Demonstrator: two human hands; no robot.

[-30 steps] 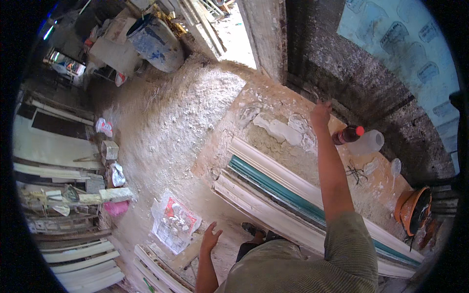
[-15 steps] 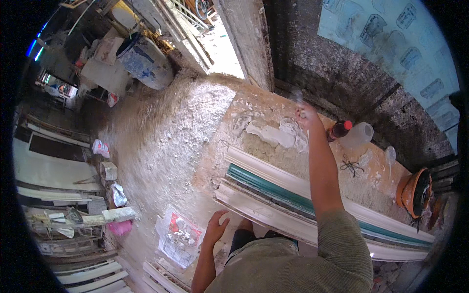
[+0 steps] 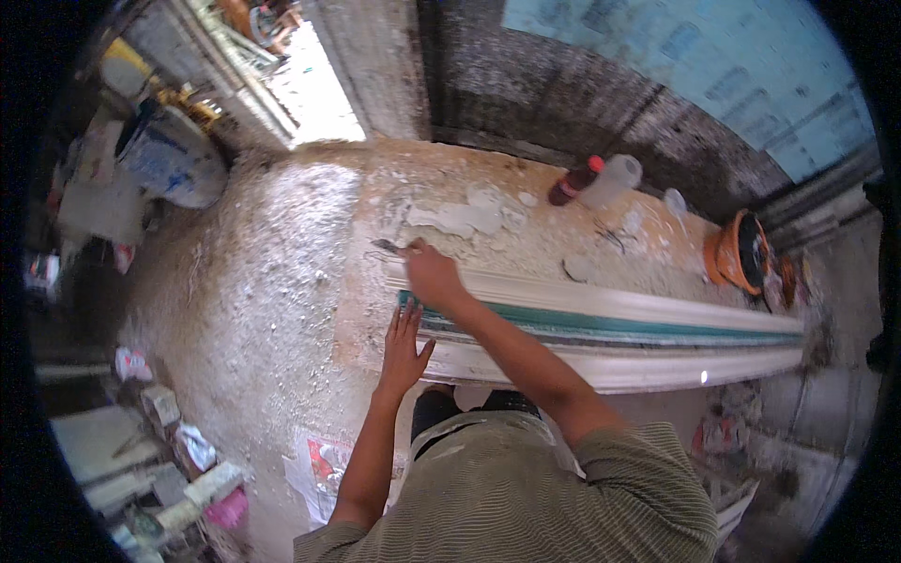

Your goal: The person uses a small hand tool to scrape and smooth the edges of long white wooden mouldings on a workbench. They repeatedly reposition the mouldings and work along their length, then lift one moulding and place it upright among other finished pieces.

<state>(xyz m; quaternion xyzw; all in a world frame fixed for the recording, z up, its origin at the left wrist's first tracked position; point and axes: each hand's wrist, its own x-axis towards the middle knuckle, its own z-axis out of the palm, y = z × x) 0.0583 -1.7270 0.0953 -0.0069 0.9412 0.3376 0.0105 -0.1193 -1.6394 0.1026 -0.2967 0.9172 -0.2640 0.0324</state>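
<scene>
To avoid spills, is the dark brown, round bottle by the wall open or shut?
Shut: a round red cap sits on the neck of the dark brown, round bottle. How tightly, cannot tell.

Dark shorts (image 3: pixel 435 411) and an olive, finely striped shirt (image 3: pixel 497 483) with 2 short sleeves (image 3: pixel 648 474) are worn, the fingers (image 3: pixel 404 324) bare

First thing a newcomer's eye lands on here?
Probably the long green strip between pale mouldings, running across the near side of the dusty work surface. By its left end are the open left hand and the right hand, gripping a small tool. Next, the glaring doorway, upper left.
</scene>
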